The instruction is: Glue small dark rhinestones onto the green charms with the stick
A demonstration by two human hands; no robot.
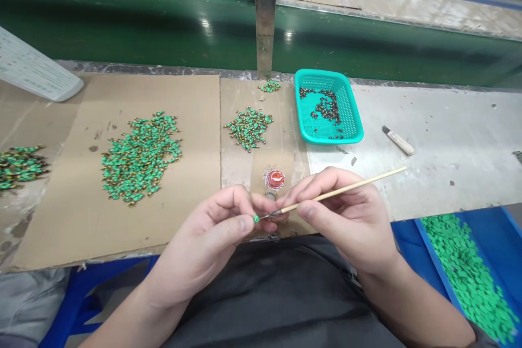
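Note:
Between the thumb and fingers of my left hand [222, 223] is a small green piece [256, 218]. My right hand [346, 209] is closed on a thin wooden brush [350, 188], whose dark, fine tip reaches to the green piece. Just beyond my fingertips stands a small round pot of red paint [275, 179]. A small pile of green and gold pieces [249, 128] lies past my left hand, and a larger pile [141, 159] is spread on cardboard to the left.
A teal basket [358, 133] holds small dark pieces. A short flat tool [398, 140] lies right of it. Green pieces fill part of a blue bin [495, 234] at lower right. A metal post [266, 16] rises behind the table [440, 119].

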